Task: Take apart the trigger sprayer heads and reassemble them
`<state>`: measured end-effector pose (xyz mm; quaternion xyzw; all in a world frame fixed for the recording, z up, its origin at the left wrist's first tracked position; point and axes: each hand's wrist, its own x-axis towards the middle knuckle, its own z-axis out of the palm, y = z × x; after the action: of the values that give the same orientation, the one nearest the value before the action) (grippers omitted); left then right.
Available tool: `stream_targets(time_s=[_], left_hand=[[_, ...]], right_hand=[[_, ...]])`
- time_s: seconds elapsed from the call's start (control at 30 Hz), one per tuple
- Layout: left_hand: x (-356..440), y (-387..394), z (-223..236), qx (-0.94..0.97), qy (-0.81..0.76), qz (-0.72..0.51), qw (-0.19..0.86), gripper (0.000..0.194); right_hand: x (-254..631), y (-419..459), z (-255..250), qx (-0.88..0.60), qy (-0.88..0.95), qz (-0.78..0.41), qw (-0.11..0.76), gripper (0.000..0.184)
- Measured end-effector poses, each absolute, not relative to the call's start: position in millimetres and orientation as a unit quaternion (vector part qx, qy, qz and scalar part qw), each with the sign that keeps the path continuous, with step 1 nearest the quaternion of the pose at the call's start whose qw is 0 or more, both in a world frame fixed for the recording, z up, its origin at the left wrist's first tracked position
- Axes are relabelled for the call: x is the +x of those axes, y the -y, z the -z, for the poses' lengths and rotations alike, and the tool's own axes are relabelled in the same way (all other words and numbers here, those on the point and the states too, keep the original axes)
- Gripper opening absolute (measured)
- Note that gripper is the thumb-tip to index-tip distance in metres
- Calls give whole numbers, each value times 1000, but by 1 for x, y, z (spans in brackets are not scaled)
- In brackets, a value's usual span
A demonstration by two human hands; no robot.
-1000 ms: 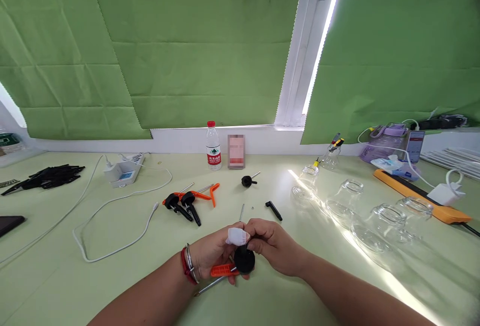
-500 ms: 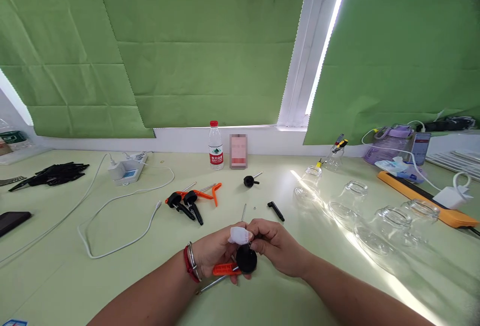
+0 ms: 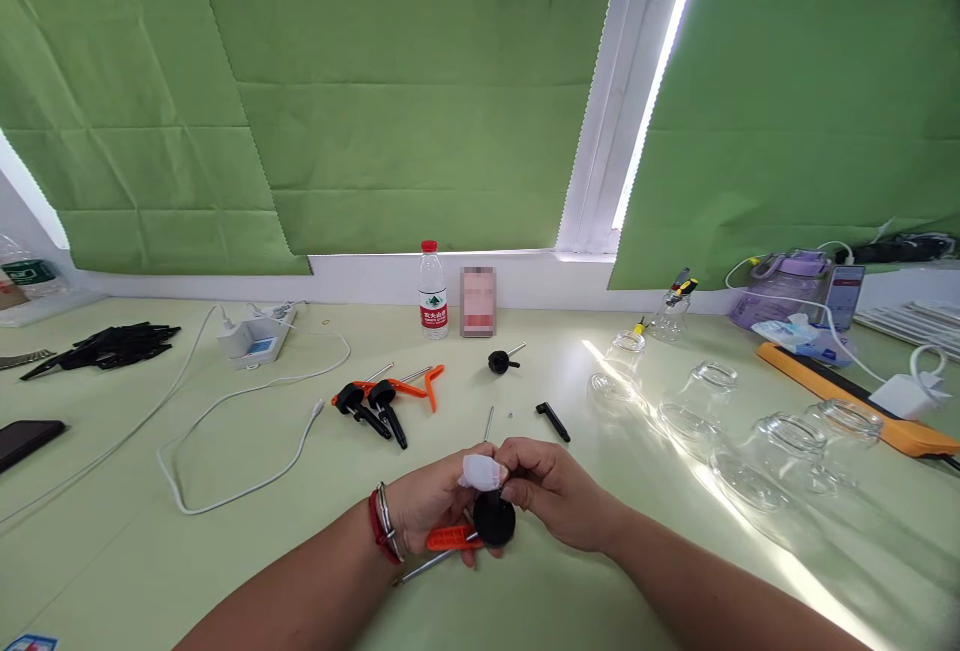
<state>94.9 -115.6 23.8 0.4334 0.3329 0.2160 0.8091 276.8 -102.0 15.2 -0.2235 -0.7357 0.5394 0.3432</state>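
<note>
My left hand point(image 3: 442, 501) is closed around a black round cap point(image 3: 494, 520) with an orange handle point(image 3: 448, 538) and a thin metal rod. A white wrapping point(image 3: 482, 472) covers one of its digits, seemingly the thumb. Close against it, my right hand point(image 3: 559, 496) pinches at the upper edge of the cap; the fingertips hide whatever small part is between them. Another metal rod point(image 3: 427, 566) slants out below the left hand. Beyond the hands lie a black lever-like piece point(image 3: 553, 422) and a black cap with a rod point(image 3: 501, 362).
Two black caps point(image 3: 371, 401) with black handles and orange pieces point(image 3: 430, 389) lie left of centre. Several glass jars point(image 3: 784, 446) stand at right. A water bottle point(image 3: 433, 296), white cable point(image 3: 225, 396), power strip point(image 3: 259, 341) and pile of black pieces point(image 3: 120, 343) are also on the table point(image 3: 247, 451).
Almost nothing differs. Both hands keep the same hold on the cap, and the whole view has shifted very slightly.
</note>
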Motion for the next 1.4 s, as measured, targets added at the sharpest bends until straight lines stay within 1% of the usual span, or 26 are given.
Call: stream_targets(time_s=[0.4,0.8,1.07,1.27,1.4], left_hand=[[95,116,-26,439,-332,-215,806,36],[95,116,-25,448,-334,-210,802,37],[96,116,-28,443,-348,-210,799,37],[97,118,-29,433,-352,-217,801,37],[96,117,-27,430,-344,-218,806,36]], right_hand=[[279,103,-13,-202,717,-569,348,2],[280,102,-14,-214,769,-487,355,6],[280,100,-13,-221,785,-459,352,8],[280,98,-10,-229,749,-515,348,3],[278,99,-9,-232,715,-562,344,6]])
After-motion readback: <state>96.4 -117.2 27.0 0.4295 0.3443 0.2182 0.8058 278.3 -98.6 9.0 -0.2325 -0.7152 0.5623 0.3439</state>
